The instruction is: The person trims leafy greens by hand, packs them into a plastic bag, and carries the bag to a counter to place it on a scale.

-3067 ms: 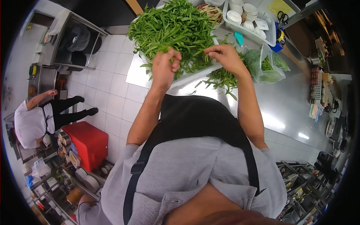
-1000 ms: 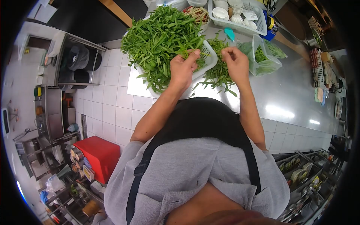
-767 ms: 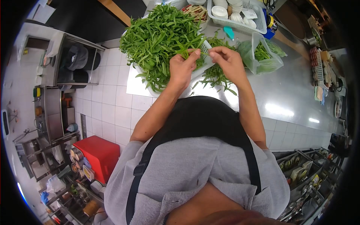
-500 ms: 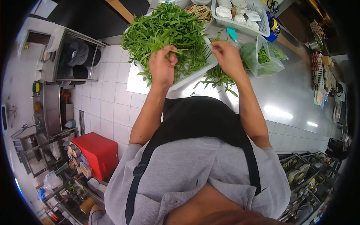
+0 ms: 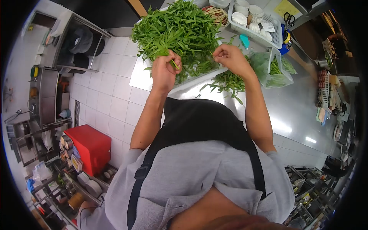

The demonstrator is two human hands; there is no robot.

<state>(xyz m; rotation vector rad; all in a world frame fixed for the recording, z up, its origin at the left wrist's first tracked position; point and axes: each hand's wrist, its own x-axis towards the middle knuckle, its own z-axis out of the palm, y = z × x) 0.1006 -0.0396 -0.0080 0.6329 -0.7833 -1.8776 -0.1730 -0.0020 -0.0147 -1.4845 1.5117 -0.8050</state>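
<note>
My left hand (image 5: 164, 74) is closed round a green leafy stem (image 5: 174, 64), whose cut end pokes out past the fingers. It is over the near left side of a big heap of long-leaved greens (image 5: 176, 28). The heap fills a white plastic basket (image 5: 203, 79) on the steel table. To the right, above the basket's edge, my right hand (image 5: 234, 61) has thumb and fingertips pinched together; anything between them is too small to make out. Below that hand, a smaller pile of leafy stems (image 5: 230, 83) lies on the table beside the basket.
A clear plastic bag (image 5: 270, 74) with greens stands right of my right hand. Behind it are a teal object (image 5: 244, 40) and a white basket (image 5: 276, 39) of small white dishes. Scissors (image 5: 288, 18) lie farther back. A red box (image 5: 92, 147) stands at left; another person's arm (image 5: 87, 210) shows lower left.
My left hand has turned its stem from lying across toward the right hand to pointing down. My right hand has drawn its fingers into a tighter pinch. The whole view has shifted slightly.
</note>
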